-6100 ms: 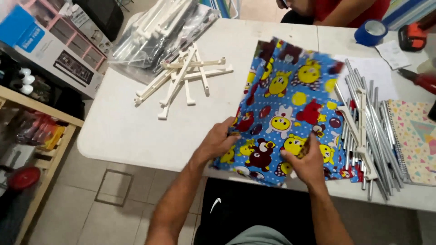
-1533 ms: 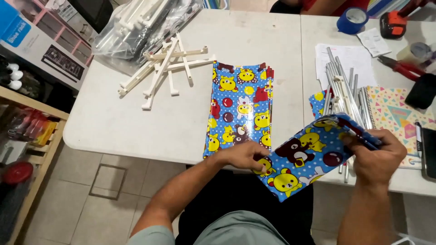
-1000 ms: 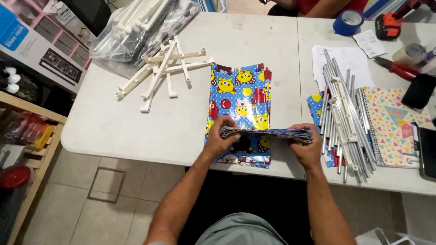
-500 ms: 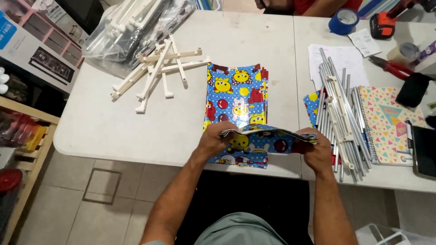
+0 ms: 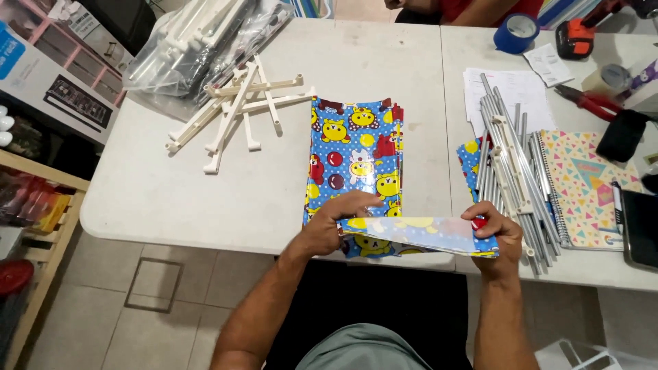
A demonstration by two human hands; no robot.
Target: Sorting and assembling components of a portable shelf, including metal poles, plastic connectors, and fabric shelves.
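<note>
1. Landmark = stack of cartoon-print sheets (image 5: 356, 161), blue w/ yellow figures, laid flat on white table (image 5: 171, 199); long axis runs away from the person.
2. One folded cartoon-print sheet (image 5: 418, 235) is held up at the stack's near end, just above the table edge; its long axis lies left-right, i.e. across the stack's axis.
3. Left hand (image 5: 336, 226): grip closed on the sheet's left end, thumb on top, resting over the stack's near end. Right hand (image 5: 495, 236): grip closed on the sheet's right end, off to the stack's right.
4. Left hand is nearer the stack; right hand is nearer the bundle of grey metal rods (image 5: 514, 171).
5. Right of stack: rods laid over another printed sheet; beyond them a spiral notebook (image 5: 586, 185), pastel triangle cover.
6. Left of stack: white plastic frame parts (image 5: 233, 109); clear bag w/ more white parts (image 5: 199, 41) at far left.
7. Far right of stack: blue tape roll (image 5: 515, 32), white paper slips (image 5: 507, 89).
8. Off the table, far left of stack: printed carton (image 5: 48, 75), white/blue w/ dark picture panel; text not recorded.
</note>
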